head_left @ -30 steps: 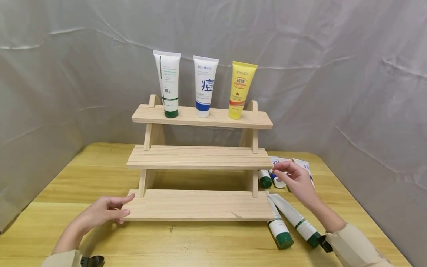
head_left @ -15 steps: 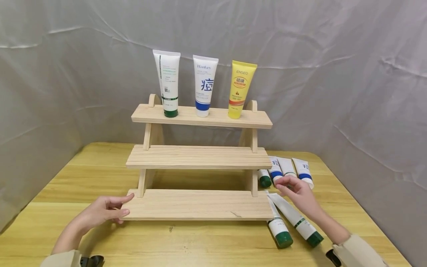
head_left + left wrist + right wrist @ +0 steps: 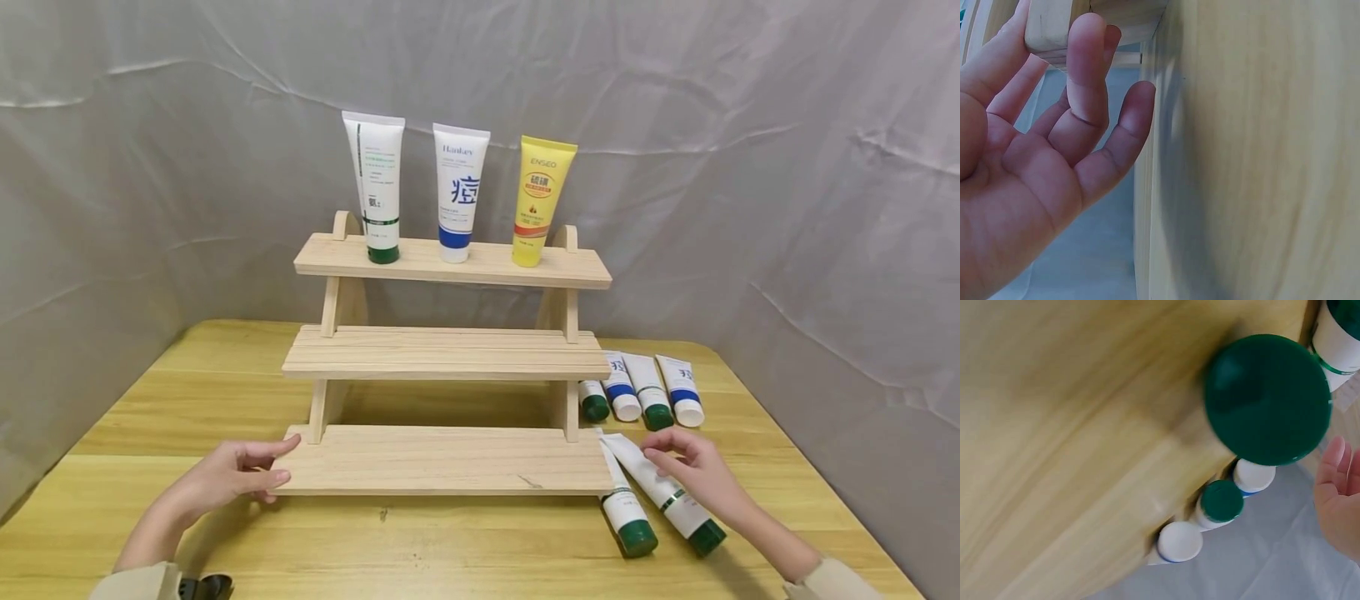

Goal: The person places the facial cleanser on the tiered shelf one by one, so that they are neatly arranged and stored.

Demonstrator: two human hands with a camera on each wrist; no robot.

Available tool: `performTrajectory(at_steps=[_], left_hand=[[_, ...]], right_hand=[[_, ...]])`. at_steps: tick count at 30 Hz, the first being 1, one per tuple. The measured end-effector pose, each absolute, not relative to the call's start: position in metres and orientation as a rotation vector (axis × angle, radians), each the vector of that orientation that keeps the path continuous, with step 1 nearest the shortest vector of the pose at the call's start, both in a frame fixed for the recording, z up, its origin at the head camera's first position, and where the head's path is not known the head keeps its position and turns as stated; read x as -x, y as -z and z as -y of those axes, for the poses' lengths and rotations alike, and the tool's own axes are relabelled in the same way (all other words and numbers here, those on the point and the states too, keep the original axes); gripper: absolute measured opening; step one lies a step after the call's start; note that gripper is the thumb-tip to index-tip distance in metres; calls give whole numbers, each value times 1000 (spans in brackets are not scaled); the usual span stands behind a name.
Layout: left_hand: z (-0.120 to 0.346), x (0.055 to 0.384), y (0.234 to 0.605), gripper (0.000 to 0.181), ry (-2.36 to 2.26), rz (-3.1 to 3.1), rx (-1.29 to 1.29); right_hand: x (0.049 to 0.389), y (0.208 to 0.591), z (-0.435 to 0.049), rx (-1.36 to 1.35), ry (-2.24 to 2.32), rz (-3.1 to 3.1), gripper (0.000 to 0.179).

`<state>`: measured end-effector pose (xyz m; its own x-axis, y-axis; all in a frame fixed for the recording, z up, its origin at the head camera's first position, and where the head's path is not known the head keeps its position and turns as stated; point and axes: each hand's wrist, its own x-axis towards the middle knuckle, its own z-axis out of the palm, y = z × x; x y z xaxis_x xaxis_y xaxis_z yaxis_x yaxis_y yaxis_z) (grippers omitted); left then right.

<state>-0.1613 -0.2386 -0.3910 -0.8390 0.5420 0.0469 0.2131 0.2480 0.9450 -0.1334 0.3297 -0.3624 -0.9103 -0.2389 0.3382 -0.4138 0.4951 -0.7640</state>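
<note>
A three-tier wooden display rack [image 3: 450, 462] stands on the table. My left hand [image 3: 225, 479] grips the left end of its lowest board, and in the left wrist view the board end [image 3: 1054, 28] sits between the fingers. My right hand [image 3: 697, 471] hovers over the upper part of a white squeeze tube with a green cap [image 3: 686, 508], its fingers loosely bent and holding nothing. In the right wrist view that tube's green cap [image 3: 1266, 400] looms large, with the hand [image 3: 1341, 500] at the right edge. A similar green-capped tube [image 3: 628, 517] lies beside it, partly behind the rack's lowest board.
On the top tier stand a white green-capped tube [image 3: 378, 183], a white-and-blue tube [image 3: 459, 192] and a yellow tube [image 3: 542, 200]. Several more tubes, including a blue-banded one [image 3: 681, 392], lie in a row behind, right of the rack. Grey cloth [image 3: 825, 208] surrounds the table.
My right hand has moved back toward me from the rear row of tubes to the green-capped tube in front, uncovering the rear row. The left hand has kept its grip on the rack.
</note>
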Motion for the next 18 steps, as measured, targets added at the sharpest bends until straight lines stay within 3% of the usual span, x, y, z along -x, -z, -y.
performTrajectory(at_steps=[18], left_hand=[[239, 162, 392, 43, -1613, -2240, -721]], right_hand=[[125, 378, -362, -401, -1191, 2612, 12]])
